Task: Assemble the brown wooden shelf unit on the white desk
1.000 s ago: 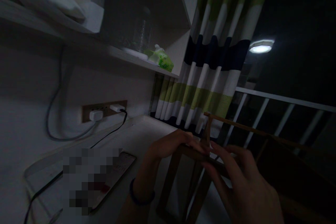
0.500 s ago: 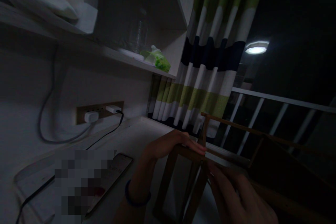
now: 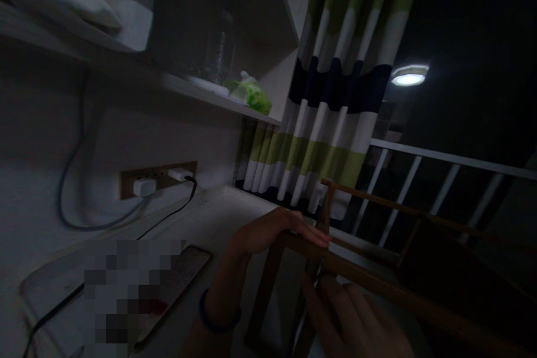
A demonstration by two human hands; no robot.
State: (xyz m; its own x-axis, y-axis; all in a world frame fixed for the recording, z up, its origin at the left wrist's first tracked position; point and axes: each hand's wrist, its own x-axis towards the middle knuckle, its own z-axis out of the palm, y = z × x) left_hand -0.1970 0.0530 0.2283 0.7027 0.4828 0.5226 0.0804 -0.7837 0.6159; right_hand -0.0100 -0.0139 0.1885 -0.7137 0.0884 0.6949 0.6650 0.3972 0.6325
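A brown wooden frame [image 3: 356, 273] with slatted legs and rails stands on the white desktop, its right part lost in darkness. My left hand [image 3: 281, 229] lies over the upper corner of its end panel, wrist bent, fingers stretched along the top rail and gripping it. A dark band circles that wrist. Just below the corner joint, my right hand [image 3: 348, 313] has thumb and fingertips pinched together by the upright. Something thin and shiny shows at these fingertips; its kind is too dark to tell.
A phone [image 3: 188, 274] lies on the desk at left, partly pixelated. Cables run from chargers in a wall socket strip [image 3: 157, 179]. Overhead, a shelf [image 3: 176, 81] carries a clear bottle [image 3: 220, 53] and a green packet [image 3: 258, 98]. Striped curtains [image 3: 327, 89] and a railing [image 3: 436, 159] stand behind.
My right hand has shifted left and slightly down, from the rail beside the corner to just under the joint, uncovering more of the rail. The left hand and wooden frame stay put.
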